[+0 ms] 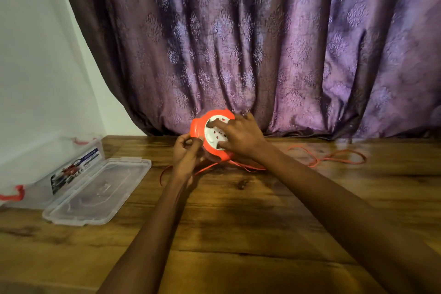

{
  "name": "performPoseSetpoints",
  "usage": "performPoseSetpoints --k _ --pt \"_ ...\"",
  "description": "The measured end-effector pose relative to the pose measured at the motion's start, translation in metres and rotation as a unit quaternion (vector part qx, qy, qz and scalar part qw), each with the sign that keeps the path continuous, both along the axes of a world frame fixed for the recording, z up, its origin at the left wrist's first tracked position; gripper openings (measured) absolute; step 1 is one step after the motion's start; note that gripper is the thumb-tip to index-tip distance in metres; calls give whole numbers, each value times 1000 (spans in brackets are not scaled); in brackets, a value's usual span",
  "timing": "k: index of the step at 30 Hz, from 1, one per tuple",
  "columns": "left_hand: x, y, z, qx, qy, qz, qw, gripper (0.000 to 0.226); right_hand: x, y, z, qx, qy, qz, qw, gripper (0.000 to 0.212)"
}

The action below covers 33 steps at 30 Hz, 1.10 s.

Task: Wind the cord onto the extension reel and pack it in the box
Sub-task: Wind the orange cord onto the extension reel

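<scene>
Extension reel (210,131), orange with a white socket face, is held up just above the desk (238,210), tilted so its face looks toward the camera. Right hand (241,136) lies spread over the socket face, its fingers curled onto the white disc and its far rim, gripping it. Left hand (186,153) is just beside the reel's near-left edge, fingers curled and pinching the orange cord (334,157) where it meets the reel. From under the two hands the cord runs both ways: a short loop lies on the desk just left of the left hand, and a longer slack length trails away to the right of the right hand, ending in loose loops well apart from it. Far left of the left hand stands a clear plastic box (71,169) with red latches, open, and its clear lid (100,188) lies flat on the desk just beside it, nearer the left hand. Behind the hands hangs a purple patterned curtain (262,43).
</scene>
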<state>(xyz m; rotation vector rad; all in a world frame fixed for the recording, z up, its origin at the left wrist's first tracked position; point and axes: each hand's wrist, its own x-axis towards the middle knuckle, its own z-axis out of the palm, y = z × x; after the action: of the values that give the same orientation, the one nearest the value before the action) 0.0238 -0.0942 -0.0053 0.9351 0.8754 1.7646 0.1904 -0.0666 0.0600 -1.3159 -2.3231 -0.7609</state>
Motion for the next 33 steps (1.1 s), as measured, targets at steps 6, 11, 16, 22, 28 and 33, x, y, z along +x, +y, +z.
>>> performPoseSetpoints --k 6,11,16,22,28,33 --pt "12 8 -10 50 96 37 993 36 -15 2 -14 -273 503 -32 819 71" --pt "13 12 -13 33 48 63 996 29 -13 9 -39 -320 645 104 686 42" --pt "-3 11 -1 -23 -57 87 994 32 11 6 -61 -132 463 95 871 18" --pt "-21 3 10 -37 -114 88 989 41 43 9 -72 -194 233 62 951 38" --pt "-21 0 10 -37 -122 75 989 44 33 11 -79 -42 74 30 996 41" --pt "-24 -3 14 -28 -155 74 985 39 34 13 -62 -222 292 154 917 15"
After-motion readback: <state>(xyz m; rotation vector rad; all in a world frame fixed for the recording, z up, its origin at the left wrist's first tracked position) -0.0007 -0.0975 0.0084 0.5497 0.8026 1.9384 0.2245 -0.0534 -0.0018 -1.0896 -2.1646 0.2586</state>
